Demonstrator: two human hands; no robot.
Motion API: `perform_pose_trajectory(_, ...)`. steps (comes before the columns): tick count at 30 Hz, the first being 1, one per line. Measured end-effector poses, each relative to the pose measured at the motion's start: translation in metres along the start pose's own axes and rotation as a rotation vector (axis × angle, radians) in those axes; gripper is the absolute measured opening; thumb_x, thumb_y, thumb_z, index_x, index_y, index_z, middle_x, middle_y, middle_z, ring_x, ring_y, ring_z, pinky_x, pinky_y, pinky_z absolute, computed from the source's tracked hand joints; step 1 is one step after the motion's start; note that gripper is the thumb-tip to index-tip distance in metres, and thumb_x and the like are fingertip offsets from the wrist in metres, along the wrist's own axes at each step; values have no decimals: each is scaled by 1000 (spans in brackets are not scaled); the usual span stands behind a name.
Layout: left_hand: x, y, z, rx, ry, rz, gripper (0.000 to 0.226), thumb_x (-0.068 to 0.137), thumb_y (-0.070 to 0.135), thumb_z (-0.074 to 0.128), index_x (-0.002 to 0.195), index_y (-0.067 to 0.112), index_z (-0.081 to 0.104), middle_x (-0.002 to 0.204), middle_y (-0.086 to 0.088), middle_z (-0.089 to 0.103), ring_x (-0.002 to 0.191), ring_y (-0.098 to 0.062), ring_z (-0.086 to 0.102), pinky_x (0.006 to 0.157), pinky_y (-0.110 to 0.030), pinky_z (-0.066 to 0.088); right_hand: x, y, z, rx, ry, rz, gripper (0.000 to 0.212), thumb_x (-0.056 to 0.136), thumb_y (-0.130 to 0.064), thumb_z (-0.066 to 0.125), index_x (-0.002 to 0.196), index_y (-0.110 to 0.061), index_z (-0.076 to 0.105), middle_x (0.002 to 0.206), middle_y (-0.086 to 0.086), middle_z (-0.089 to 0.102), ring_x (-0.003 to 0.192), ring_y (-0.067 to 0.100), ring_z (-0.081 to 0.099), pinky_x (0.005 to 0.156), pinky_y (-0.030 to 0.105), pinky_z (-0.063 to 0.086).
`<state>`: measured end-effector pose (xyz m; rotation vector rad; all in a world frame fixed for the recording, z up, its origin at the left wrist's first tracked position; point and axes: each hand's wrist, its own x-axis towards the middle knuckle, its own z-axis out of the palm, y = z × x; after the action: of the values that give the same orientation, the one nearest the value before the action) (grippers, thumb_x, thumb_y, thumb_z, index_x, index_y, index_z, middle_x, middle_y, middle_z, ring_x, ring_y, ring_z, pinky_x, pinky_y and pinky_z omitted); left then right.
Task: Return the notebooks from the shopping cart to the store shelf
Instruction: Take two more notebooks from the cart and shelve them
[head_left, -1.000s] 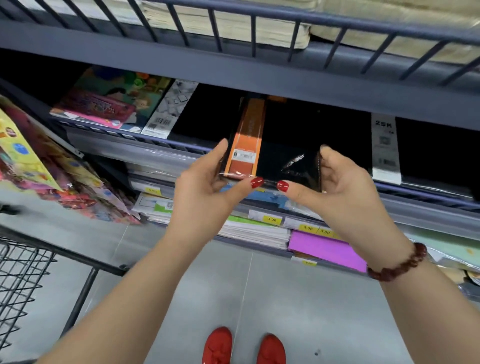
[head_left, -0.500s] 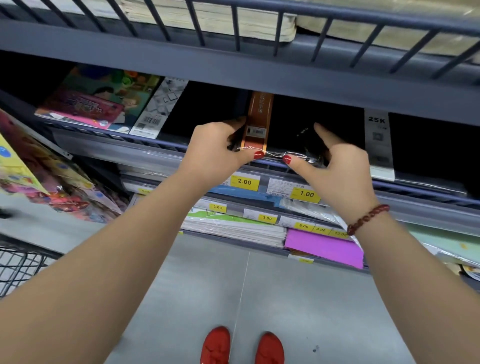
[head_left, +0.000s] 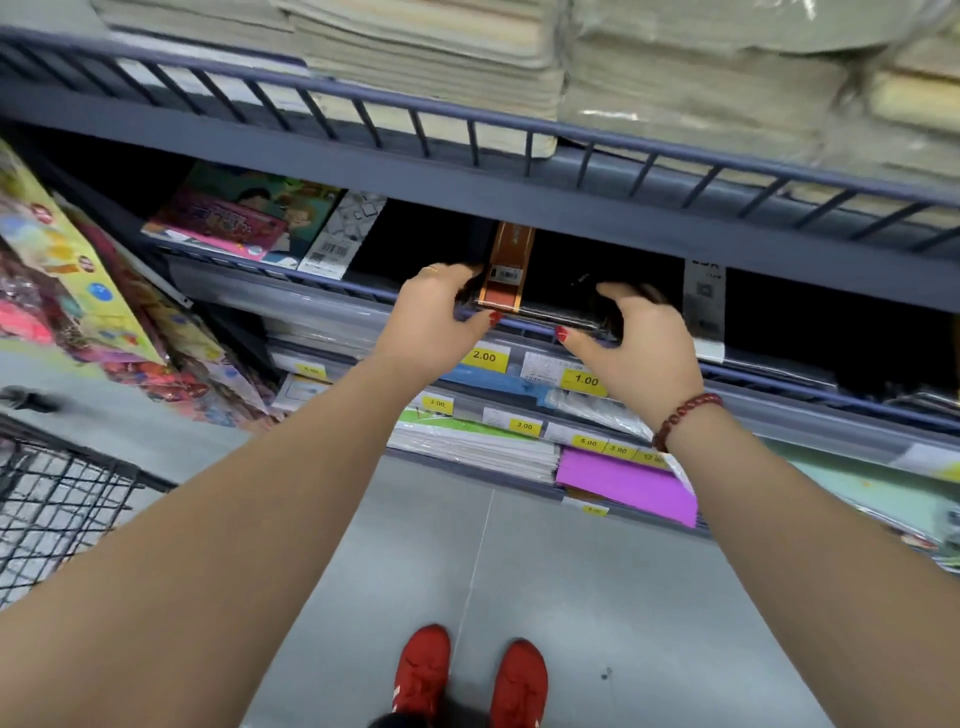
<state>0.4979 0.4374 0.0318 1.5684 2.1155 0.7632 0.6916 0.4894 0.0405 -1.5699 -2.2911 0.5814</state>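
Notebook (head_left: 540, 291) slid further in — tag 2.00 (head_left: 484, 356), tag 1.00 (head_left: 586, 380)

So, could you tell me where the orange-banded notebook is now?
Head view, centre: the notebook is at the shelf edge, between the left hand and right hand.

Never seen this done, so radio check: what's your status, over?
Status: left hand and right hand both grip the black notebook, orange band on top. Near edge at shelf rail, rest inside. Nothing seen blocking it.
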Motion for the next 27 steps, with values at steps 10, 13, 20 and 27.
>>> perform_pose_trajectory(10, -132, -18, -103, 287, -17, -158, 56, 87, 30, 61, 137, 12, 44, 135, -11, 51, 127, -29, 44, 100, -38, 42, -70, -81, -32, -199, -197, -362, 66, 78, -49, 65, 132, -16, 46, 127, 6, 53, 118, 28, 46, 96, 39, 37)
perform_pose_trajectory(13, -176, -22, -149, 378, 45, -191, 56, 84, 32, 61, 133, 11, 49, 126, -13, 57, 119, -33, 49, 95, -42, 45, -83, -123, -35, -196, -238, -464, 67, 79, -51, 63, 133, -15, 44, 127, 8, 52, 119, 30, 44, 98, 39, 37)
perform_pose_trajectory(20, -273, -36, -263, 533, 235, -294, 51, 81, 29, 58, 127, 9, 53, 116, -11, 60, 108, -30, 55, 90, -37, 46, -120, -238, -32, -211, -281, -702, 70, 83, -56, 56, 140, -20, 36, 136, 4, 47, 126, 27, 40, 102, 39, 36)
perform_pose_trajectory(27, -387, -79, -347, 550, 317, -422, 43, 87, 31, 55, 126, 14, 53, 123, -7, 58, 113, -26, 52, 91, -35, 43, -190, -355, -15, -255, -294, -869, 65, 84, -53, 56, 137, -23, 37, 134, 4, 48, 125, 27, 41, 99, 40, 37)
